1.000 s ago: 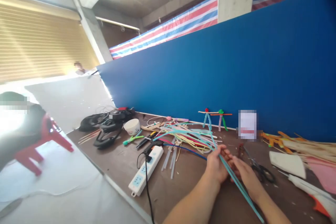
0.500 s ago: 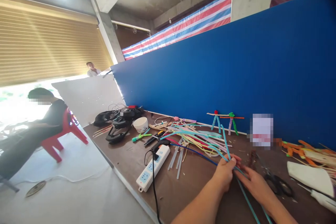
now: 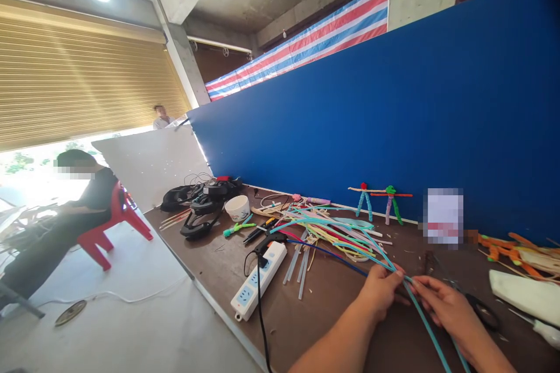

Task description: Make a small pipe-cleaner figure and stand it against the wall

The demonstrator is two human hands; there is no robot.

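Light-blue pipe cleaners (image 3: 426, 326) run between my hands, with their long ends trailing down toward the bottom edge and others reaching back to the pile. My left hand (image 3: 382, 288) is closed, thumb pressed on the strands. Just to its right, my right hand (image 3: 441, 303) pinches the same strands between thumb and fingers. Behind them lies a loose pile of coloured pipe cleaners (image 3: 336, 233), yellow, pink and blue. Partly behind my right hand are black-handled scissors (image 3: 483, 310). Two small pipe-cleaner figures (image 3: 364, 201) lean against the blue panel.
A white power strip (image 3: 258, 282) with a black cord lies left, beside a black glue gun (image 3: 273, 240) and clear glue sticks (image 3: 301, 271). Farther back are a white bowl (image 3: 237, 208) and black headsets (image 3: 199, 204). A person (image 3: 83, 198) sits on a red chair.
My right hand has come up into a pinch on the pipe cleaners beside my left hand. An upright pipe-cleaner end above the left hand has swung down. The view has shifted slightly.
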